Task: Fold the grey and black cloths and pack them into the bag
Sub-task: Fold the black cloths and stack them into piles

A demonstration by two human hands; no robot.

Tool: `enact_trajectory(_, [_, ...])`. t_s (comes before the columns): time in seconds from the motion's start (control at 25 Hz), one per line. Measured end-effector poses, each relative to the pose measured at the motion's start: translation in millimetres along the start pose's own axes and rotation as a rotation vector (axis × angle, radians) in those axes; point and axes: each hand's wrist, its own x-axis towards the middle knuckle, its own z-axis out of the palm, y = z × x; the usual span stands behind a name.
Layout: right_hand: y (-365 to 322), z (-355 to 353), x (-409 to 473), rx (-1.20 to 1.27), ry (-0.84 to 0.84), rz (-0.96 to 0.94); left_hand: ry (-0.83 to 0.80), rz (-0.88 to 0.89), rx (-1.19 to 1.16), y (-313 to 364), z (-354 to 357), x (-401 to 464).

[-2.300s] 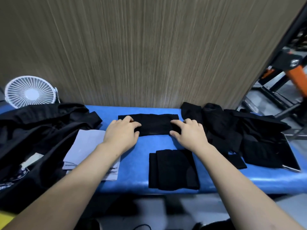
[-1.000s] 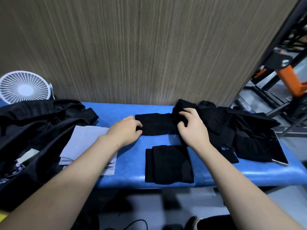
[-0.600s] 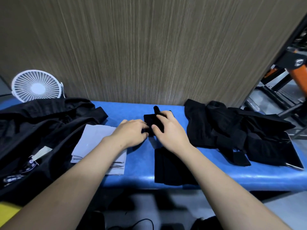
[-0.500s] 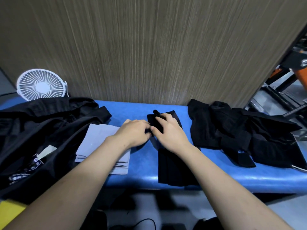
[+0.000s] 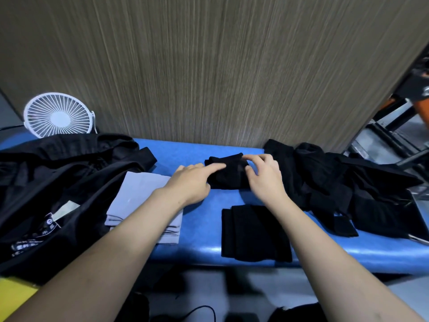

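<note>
A small folded black cloth [image 5: 228,176] lies at the back middle of the blue table [image 5: 199,231]. My left hand [image 5: 191,181] presses its left end with straight fingers. At the cloth's right end my right hand [image 5: 264,176] pinches the fabric between thumb and curled fingers. A second folded black cloth [image 5: 254,233] lies near the front edge, under my right forearm. A folded grey cloth [image 5: 139,196] sits to the left, partly under my left forearm. The black bag [image 5: 58,182] lies slumped on the left side.
A heap of loose black cloths [image 5: 336,182] covers the table's right side, with a dark tablet [image 5: 419,219] at its right edge. A white fan [image 5: 58,115] stands at the back left. A wood-grain wall closes the back; metal frames stand at the right.
The black cloth was a long strip between my hands. My right hand carried its right end leftward over the rest, so the cloth is now a short folded bundle. Both hands stay on it.
</note>
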Motion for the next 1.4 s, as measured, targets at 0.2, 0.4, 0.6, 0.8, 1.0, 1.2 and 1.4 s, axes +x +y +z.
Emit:
enact_trajectory(0.2, [14, -1, 9, -0.161, -0.172, 0.066, 0.006, -0.026, 0.134, 3, 8, 5])
enact_trajectory(0.4, [7, -3, 11, 0.211, -0.204, 0.064, 0.001, -0.035, 0.075, 3, 6, 11])
enact_trajectory(0.6, [-3, -12, 3, 0.241, -0.168, 0.047, 0.069, -0.069, 0.052, 12, 3, 5])
enact_trajectory(0.8, [-16, -41, -17, 0.453, -0.085, -0.123, 0.094, -0.118, -0.489, 30, -4, 6])
enact_trajectory(1.0, [-13, -81, -41, 0.699, -0.033, -0.162, -0.078, -0.033, -1.105, 53, -15, -6])
enact_trajectory(1.2, [-6, -109, -73, 0.819, -0.011, -0.125, -0.149, 0.014, -1.281, 82, -7, -25])
enact_trajectory(1.4, [15, -109, -108, 0.569, 0.0, 0.027, 0.126, 0.017, -1.136, 92, 1, -56])
